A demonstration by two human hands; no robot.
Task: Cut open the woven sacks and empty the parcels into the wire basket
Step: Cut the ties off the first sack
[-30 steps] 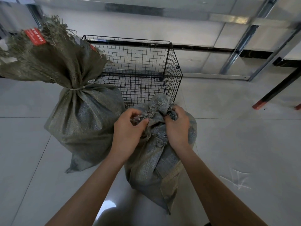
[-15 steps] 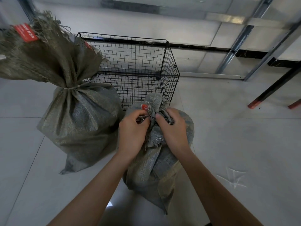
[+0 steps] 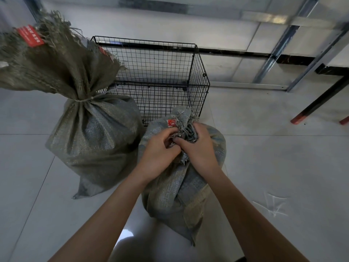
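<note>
Since the earlier frame, the hands are brought closer together on the gathered neck of the small woven sack (image 3: pixel 170 190), and a red tag (image 3: pixel 171 123) is uncovered there. The frayed neck is gripped by the left hand (image 3: pixel 158 152) and the right hand (image 3: pixel 198 146), fingers curled round it. The sack is stood on the floor (image 3: pixel 273 167) just before the wire basket (image 3: pixel 160 72). A larger tied sack (image 3: pixel 94 133) is seen just beside it, at the basket's left corner.

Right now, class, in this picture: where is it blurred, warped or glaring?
Head view: the wide lens bows the wire basket; the tall sack smears at its top; glare sits on the floor between the forearms; the left hand and right hand on the small sack look sharp.
</note>
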